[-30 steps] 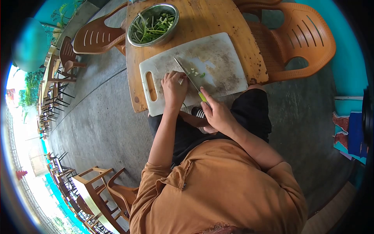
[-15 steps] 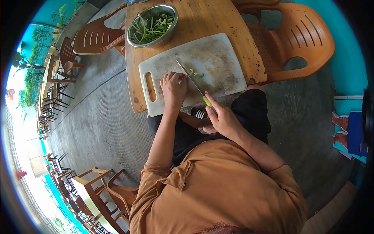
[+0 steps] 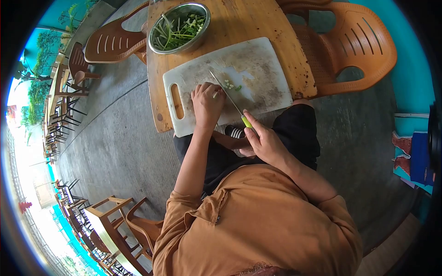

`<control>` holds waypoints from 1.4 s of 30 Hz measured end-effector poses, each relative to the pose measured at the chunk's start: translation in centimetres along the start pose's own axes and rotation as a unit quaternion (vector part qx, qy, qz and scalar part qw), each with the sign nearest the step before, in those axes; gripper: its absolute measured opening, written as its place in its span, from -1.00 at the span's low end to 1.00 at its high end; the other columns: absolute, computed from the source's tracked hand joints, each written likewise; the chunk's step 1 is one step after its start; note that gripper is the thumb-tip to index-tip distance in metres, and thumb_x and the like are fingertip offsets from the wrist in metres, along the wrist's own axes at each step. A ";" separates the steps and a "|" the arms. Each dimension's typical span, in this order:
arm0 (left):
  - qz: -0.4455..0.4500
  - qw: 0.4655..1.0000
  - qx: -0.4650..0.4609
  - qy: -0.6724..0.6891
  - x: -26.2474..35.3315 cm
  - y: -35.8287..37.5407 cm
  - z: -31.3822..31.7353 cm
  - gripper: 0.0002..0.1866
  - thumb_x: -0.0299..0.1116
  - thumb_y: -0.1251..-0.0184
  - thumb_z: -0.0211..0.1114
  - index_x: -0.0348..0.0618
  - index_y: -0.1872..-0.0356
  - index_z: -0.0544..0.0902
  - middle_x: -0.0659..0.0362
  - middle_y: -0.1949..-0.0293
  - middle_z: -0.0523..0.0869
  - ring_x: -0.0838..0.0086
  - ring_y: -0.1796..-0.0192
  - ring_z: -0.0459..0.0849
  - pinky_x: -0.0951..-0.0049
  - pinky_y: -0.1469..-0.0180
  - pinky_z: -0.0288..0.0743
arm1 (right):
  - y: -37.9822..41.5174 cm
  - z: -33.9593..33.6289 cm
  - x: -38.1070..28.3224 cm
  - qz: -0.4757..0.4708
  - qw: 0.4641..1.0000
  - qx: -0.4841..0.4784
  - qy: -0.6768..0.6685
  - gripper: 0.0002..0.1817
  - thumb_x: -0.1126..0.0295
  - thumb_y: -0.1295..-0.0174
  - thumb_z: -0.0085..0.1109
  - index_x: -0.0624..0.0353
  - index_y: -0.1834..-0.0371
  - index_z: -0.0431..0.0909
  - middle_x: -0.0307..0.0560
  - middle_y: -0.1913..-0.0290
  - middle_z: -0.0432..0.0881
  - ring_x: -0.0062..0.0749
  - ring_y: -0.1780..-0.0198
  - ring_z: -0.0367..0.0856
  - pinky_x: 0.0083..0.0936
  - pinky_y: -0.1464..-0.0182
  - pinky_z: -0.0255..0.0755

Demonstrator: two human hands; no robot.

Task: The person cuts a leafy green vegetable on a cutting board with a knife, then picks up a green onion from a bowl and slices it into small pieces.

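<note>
Pinching a thin, pale-green stalk (image 3: pixel 215 94) between thumb and curled fingers, the person's left hand (image 3: pixel 206 103) rests on the left half of a white rectangular plastic cutting board (image 3: pixel 264 103), marked with dark stains. Much of the stalk is hidden under that hand, so from where I stand I can't tell its length. The right hand (image 3: pixel 266 143) is wrapped about the lime-green handle of a slim steel knife (image 3: pixel 231 100), its index finger laid forward along the grip. The blade slants far and left, just beside the left fingertips; whether it touches them I can't make out.

That closeness worries me most: a slip of the wet-looking stalk, or a fingertip straying outward, could bring skin under the edge. Small white and green cut pieces (image 3: pixel 230 85) lie loose right of the blade and could scatter if it swept sideways. The board seems to jut past the near side of the brown wooden table (image 3: pixel 239 20), so hard pressure there might tip it toward the black shorts (image 3: pixel 299 131). A round shiny metal bowl (image 3: pixel 193 46) of chopped greens stands just beyond, far left.
</note>
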State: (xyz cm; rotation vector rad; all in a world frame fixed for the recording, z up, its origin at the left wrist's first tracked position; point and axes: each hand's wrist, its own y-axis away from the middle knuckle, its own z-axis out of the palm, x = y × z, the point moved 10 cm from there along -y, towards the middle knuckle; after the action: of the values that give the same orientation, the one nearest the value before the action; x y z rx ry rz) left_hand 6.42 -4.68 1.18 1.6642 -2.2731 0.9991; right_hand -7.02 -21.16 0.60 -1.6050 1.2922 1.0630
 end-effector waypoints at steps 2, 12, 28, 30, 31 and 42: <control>-0.002 1.000 -0.003 0.005 -0.1 0.0 0.1 -0.88 -0.40 -0.25 0.55 -0.10 0.22 0.87 0.21 0.15 0.82 0.18 -0.02 0.74 0.10 -0.17 0.51 | 0.0 -0.1 -0.1 0.005 1.000 0.004 -0.007 -0.39 0.25 -0.73 0.08 0.28 -0.72 0.28 0.54 -0.26 0.71 0.43 -0.23 0.74 0.01 -0.23 0.67; 0.001 1.000 0.012 -0.006 0.0 0.6 -0.2 -0.87 -0.41 -0.27 0.54 -0.13 0.18 0.87 0.18 0.11 0.84 0.15 -0.04 0.75 0.11 -0.21 0.52 | -2.9 1.6 0.8 0.010 0.999 0.018 0.042 -0.40 0.31 -0.69 0.10 0.26 -0.71 0.31 0.48 -0.23 0.74 0.38 -0.18 0.77 0.04 -0.19 0.69; -0.030 0.999 -0.009 0.039 -1.0 0.8 -0.2 -0.84 -0.45 -0.30 0.50 -0.25 0.14 0.83 0.05 0.06 0.82 0.05 -0.10 0.75 0.08 -0.29 0.54 | -0.7 0.5 -0.2 0.016 1.000 -0.017 0.005 -0.39 0.27 -0.71 0.08 0.29 -0.71 0.31 0.56 -0.18 0.73 0.44 -0.16 0.76 0.05 -0.17 0.68; -0.034 0.999 -0.006 0.042 -0.9 0.8 -0.4 -0.84 -0.45 -0.29 0.51 -0.25 0.14 0.84 0.06 0.06 0.82 0.05 -0.10 0.74 0.08 -0.29 0.54 | -0.5 0.6 0.0 0.014 1.000 -0.012 0.007 -0.40 0.27 -0.71 0.09 0.30 -0.71 0.31 0.56 -0.17 0.74 0.43 -0.16 0.77 0.05 -0.17 0.69; -0.037 0.998 -0.002 0.045 -0.9 0.8 -0.4 -0.83 -0.45 -0.28 0.51 -0.25 0.14 0.84 0.06 0.07 0.82 0.05 -0.10 0.74 0.07 -0.29 0.54 | -0.4 0.5 0.0 -0.003 1.000 0.001 0.011 -0.40 0.27 -0.71 0.09 0.29 -0.71 0.31 0.54 -0.16 0.75 0.43 -0.16 0.77 0.04 -0.17 0.69; -0.027 1.000 0.010 0.003 -0.8 0.9 -0.6 -0.86 -0.42 -0.28 0.55 -0.14 0.16 0.86 0.17 0.08 0.81 0.17 -0.11 0.72 0.11 -0.32 0.46 | -2.7 1.9 1.0 0.050 0.999 -0.007 0.019 -0.40 0.30 -0.68 0.12 0.25 -0.70 0.34 0.41 -0.28 0.74 0.38 -0.18 0.77 0.05 -0.18 0.69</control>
State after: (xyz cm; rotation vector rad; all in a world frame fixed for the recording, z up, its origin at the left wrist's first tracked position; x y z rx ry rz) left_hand 5.75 -3.56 0.86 1.7172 -2.2098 1.0166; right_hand -4.47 -19.28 -0.73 -1.5929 1.4056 1.1083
